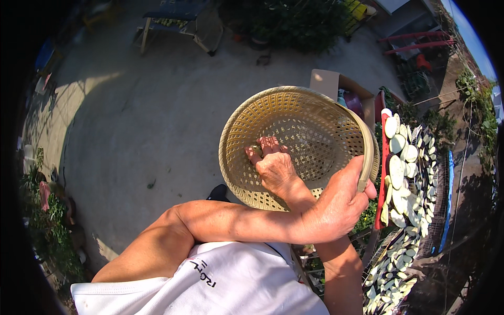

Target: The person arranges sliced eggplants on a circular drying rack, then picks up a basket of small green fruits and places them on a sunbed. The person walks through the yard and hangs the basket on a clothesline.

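Note:
My arms are crossed. At the right side of a tan perforated plastic basket (327, 114), my left hand (344, 204) grips the basket's handle (368, 157), which lies down along the rim. My right hand (275, 167) reaches under the left forearm into the basket, back upward. Between its thumb and fingers is a small greenish, shiny thing (256, 149), mostly hidden. The basket wall and floor around this hand show bare mesh with sunlight coming through the holes. Right of the basket, pale eggplant slices (397, 167) lie on a red-edged rack (382, 169).
More eggplant slices (393, 267) are spread on wire mesh at the right. An open cardboard box (325, 80) stands behind the basket. Ahead are a folding bed (173, 15) and a leafy bush (287, 23). Plants (51, 220) line the left edge of the concrete ground (138, 130).

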`<state>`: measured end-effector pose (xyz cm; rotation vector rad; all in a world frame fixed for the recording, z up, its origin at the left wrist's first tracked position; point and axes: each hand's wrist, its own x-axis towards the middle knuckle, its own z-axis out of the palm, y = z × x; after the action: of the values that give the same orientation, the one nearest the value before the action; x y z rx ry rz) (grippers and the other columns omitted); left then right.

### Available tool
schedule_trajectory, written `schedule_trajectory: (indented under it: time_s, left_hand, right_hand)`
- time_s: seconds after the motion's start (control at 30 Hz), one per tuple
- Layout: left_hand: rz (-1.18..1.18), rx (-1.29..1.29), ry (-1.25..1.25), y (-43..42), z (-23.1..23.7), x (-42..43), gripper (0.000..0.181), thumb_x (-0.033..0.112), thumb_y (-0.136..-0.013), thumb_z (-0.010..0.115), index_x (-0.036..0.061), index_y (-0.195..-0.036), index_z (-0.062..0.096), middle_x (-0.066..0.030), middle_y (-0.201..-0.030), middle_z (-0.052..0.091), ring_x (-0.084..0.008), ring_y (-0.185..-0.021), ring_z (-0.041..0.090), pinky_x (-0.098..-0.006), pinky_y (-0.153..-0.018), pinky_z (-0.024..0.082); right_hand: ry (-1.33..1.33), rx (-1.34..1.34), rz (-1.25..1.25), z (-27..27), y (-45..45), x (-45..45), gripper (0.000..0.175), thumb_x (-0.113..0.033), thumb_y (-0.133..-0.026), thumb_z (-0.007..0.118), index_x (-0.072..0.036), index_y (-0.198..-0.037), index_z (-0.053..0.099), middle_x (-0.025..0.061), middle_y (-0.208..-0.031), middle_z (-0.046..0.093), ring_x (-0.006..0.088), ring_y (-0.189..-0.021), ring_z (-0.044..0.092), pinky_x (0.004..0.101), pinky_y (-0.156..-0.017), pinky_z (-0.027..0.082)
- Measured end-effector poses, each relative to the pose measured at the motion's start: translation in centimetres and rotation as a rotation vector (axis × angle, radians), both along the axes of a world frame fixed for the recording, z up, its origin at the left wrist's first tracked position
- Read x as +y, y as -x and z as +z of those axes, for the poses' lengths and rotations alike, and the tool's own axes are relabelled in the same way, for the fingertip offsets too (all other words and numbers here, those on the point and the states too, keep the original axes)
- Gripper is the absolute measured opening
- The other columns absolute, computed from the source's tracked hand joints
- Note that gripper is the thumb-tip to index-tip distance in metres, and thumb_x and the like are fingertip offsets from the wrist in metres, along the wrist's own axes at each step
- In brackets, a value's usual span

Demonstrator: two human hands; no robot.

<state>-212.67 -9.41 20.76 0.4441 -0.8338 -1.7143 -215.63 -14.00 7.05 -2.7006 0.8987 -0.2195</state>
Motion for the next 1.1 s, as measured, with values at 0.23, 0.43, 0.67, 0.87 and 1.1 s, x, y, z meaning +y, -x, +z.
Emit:
schedule_trajectory:
  time_s: [0.23,0.43,0.67,0.87,1.1]
  left_hand:
    - [0.043,-0.022,0.032,-0.5,0.4,-0.1,0.054,-0.003,-0.088,0.047,-0.0022,-0.140,0.035,-0.0032,-0.097,0.055,-0.0062,-0.079,0.047,-0.0199,-0.067,0.043]
    - [-0.012,-0.005,-0.083,-2.0,1.3,-0.3,0.051,-0.007,-0.084,0.044,-0.0019,-0.135,0.041,-0.0028,-0.095,0.055,-0.0061,-0.076,0.049,-0.0199,-0.064,0.045]
    - [-0.007,0.025,-0.108,-2.5,1.8,-0.9,0.050,-0.007,-0.085,0.043,-0.0015,-0.134,0.043,-0.0094,-0.096,0.061,-0.0099,-0.074,0.056,-0.0230,-0.055,0.049]
    - [0.016,0.099,-0.105,-2.6,0.8,-2.1,0.044,-0.007,-0.085,0.047,-0.0007,-0.128,0.046,-0.0105,-0.095,0.061,-0.0115,-0.074,0.057,-0.0248,-0.055,0.050]
    - [0.065,0.074,-0.171,-3.2,0.1,-3.0,0.044,-0.009,-0.084,0.045,-0.0020,-0.128,0.045,-0.0122,-0.095,0.062,-0.0127,-0.075,0.057,-0.0265,-0.055,0.050]
  right_hand:
    - [-0.165,-0.018,-0.021,0.0,0.6,0.6,0.039,-0.010,-0.066,0.073,-0.005,-0.100,0.053,0.0145,-0.097,0.056,0.0275,-0.074,0.057,0.0414,-0.060,0.048]
    - [-0.276,-0.076,-0.050,0.0,1.2,0.7,0.036,-0.008,-0.066,0.071,-0.005,-0.096,0.053,0.0135,-0.093,0.055,0.0258,-0.072,0.055,0.0405,-0.059,0.046]
    - [-0.374,-0.151,-0.105,0.1,2.0,1.2,0.032,-0.006,-0.066,0.070,-0.004,-0.092,0.053,0.0123,-0.089,0.053,0.0239,-0.070,0.053,0.0395,-0.058,0.044]
    - [-0.420,-0.175,-0.141,0.0,2.7,2.0,0.029,-0.004,-0.065,0.068,-0.003,-0.089,0.052,0.0113,-0.085,0.052,0.0222,-0.069,0.051,0.0387,-0.056,0.042]
    - [-0.481,-0.185,-0.153,-0.1,2.8,2.5,0.025,-0.002,-0.065,0.067,-0.002,-0.085,0.052,0.0101,-0.081,0.051,0.0203,-0.067,0.049,0.0377,-0.055,0.040]
